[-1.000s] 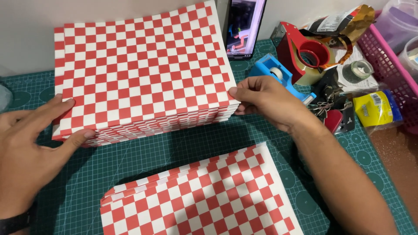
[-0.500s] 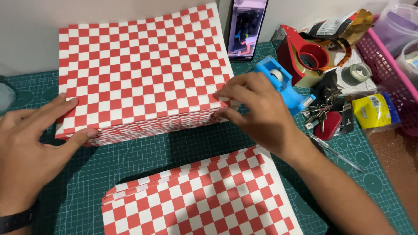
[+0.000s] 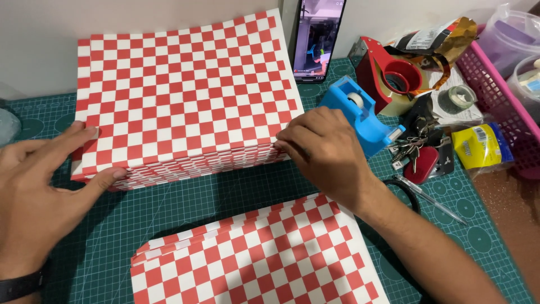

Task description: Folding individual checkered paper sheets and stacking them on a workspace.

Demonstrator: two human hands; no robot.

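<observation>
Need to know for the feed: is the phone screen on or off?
On: the phone leaning upright against the wall shows a lit colour picture.

A phone (image 3: pixel 318 39) stood upright against the wall behind the checkered stack, its tall rectangular screen lit with a dark, multicoloured picture. A crumpled gold-and-black pouch (image 3: pixel 436 42) with a white label lay behind the red dispenser. A small yellow packet (image 3: pixel 481 147) with a white barcode label lay beside the pink basket.
</observation>
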